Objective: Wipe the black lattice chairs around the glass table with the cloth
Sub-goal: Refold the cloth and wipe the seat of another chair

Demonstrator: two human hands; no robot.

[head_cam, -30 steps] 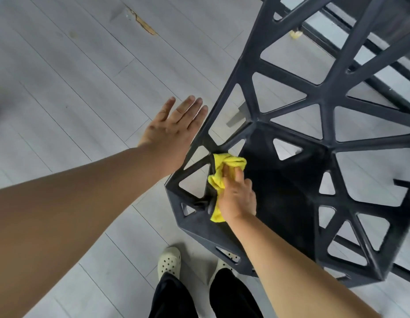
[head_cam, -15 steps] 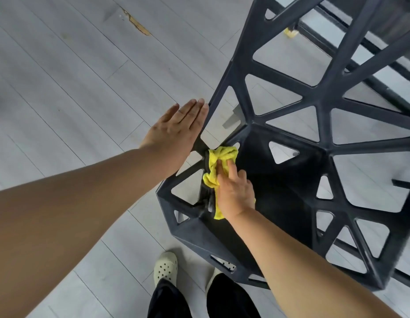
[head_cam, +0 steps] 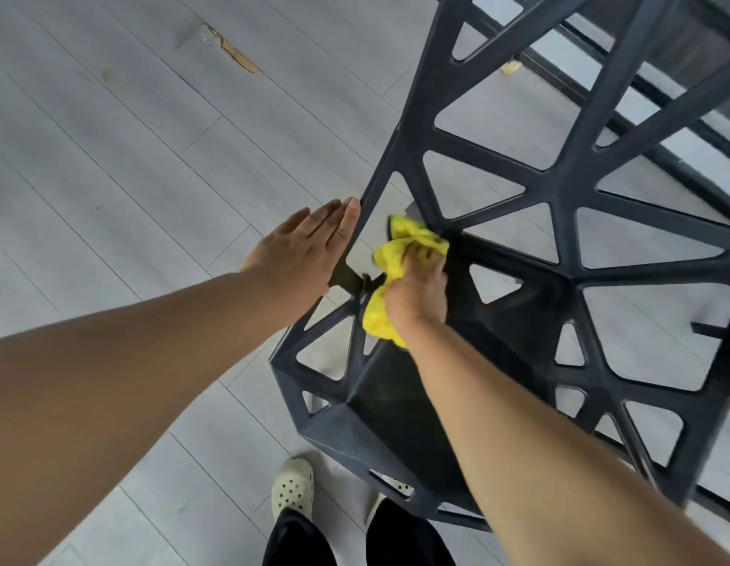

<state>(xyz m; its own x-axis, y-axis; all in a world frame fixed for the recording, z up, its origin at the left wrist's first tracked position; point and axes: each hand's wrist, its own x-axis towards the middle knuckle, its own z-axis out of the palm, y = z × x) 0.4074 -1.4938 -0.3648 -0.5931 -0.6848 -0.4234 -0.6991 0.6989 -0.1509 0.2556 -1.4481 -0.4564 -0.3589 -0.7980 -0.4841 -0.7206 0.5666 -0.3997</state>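
Observation:
A black lattice chair [head_cam: 559, 198] with triangular openings fills the right side of the head view. My right hand [head_cam: 420, 292] grips a bunched yellow cloth [head_cam: 396, 255] and presses it on the chair's left side bars, near where seat and back meet. My left hand [head_cam: 302, 251] lies flat with straight fingers against the outer edge of the chair's left side, just left of the cloth.
Grey plank floor [head_cam: 130, 157] spreads to the left, with a chipped spot [head_cam: 232, 55] far off. My feet in pale clogs [head_cam: 293, 488] stand just below the chair's front. Dark table frame bars [head_cam: 600, 63] and glass run along the top right.
My right hand has slid the cloth up along the chair's left side toward the back. My left hand has shifted up the outer edge with it.

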